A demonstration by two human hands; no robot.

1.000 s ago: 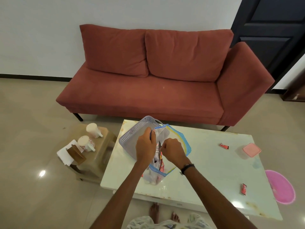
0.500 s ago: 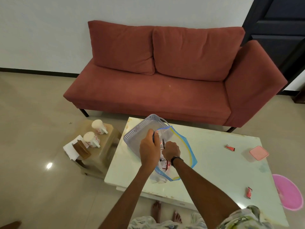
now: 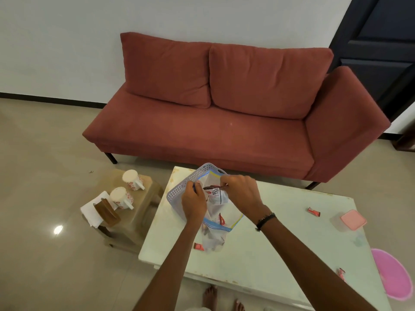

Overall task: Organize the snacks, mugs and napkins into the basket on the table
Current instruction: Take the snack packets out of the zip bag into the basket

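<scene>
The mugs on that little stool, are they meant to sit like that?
Both mugs stand upside down on the side stool, away from the basket. Small red snack packets lie scattered on the table.

I see a perforated plastic basket, a clear glossy plastic bag, 2 glazed ceramic mugs by a wooden holder, a matt cloth sofa and shiny floor tiles.
</scene>
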